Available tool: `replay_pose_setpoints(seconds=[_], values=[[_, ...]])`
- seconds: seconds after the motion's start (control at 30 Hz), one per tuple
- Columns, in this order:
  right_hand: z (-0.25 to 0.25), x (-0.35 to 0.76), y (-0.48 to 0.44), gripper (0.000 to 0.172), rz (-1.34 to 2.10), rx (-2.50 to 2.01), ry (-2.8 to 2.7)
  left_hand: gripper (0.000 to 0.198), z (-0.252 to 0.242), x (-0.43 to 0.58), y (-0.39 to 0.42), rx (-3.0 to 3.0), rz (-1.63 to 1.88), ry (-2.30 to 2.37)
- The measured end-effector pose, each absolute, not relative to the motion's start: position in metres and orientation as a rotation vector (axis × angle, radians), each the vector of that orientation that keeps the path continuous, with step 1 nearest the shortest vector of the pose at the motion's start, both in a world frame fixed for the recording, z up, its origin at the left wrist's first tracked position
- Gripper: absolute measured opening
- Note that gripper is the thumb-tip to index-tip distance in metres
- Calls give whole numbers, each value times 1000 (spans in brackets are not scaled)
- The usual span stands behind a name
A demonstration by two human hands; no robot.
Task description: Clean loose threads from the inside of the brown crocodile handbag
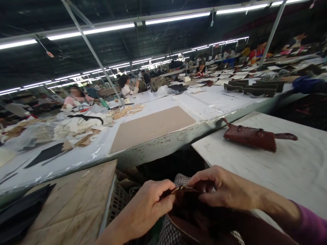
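Note:
A dark brown leather piece (195, 212), open like a bag with a pale cut edge along its rim, sits low in front of my body. My left hand (153, 200) pinches the rim at its left end. Close by, my right hand (221, 189) grips the same rim between thumb and fingers. Most of the piece's inside is in shadow. Checked cloth (170, 234) shows beneath and behind it. On the white-topped table to my right lies a reddish-brown, crocodile-patterned leather piece (251, 137) with a strap end and small round fittings.
A long white table (158, 149) runs across ahead, carrying a tan board (153, 127) and fabric scraps (79, 131). Olive pieces (258, 89) stand farther right. At left is a worn board (74, 200) with black material (22, 211), beside a plastic crate (118, 200). Several people sit beyond.

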State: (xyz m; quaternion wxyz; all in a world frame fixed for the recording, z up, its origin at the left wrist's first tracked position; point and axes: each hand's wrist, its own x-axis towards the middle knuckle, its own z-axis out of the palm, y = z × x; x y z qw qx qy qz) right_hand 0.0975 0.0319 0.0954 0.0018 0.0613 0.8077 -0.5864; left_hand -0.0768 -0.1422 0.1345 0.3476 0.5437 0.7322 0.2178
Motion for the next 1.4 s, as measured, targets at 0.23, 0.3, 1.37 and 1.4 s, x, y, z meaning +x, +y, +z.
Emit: replay_pose_setpoints(seconds=[0.23,0.3,1.37,1.4], values=[[68,96,8,25,-1688,488,2861,15,94,-76,-131,1456,603,1826],[60,94,6,23,-1754,550,2829,17,83,-72,-130,1473,637,1862],[43,94,16,10,-1938,744,2779,12,68,-57,-111,1569,845,1924],[44,94,14,11,-1916,734,2806,16,67,-54,-112,1645,805,1980]])
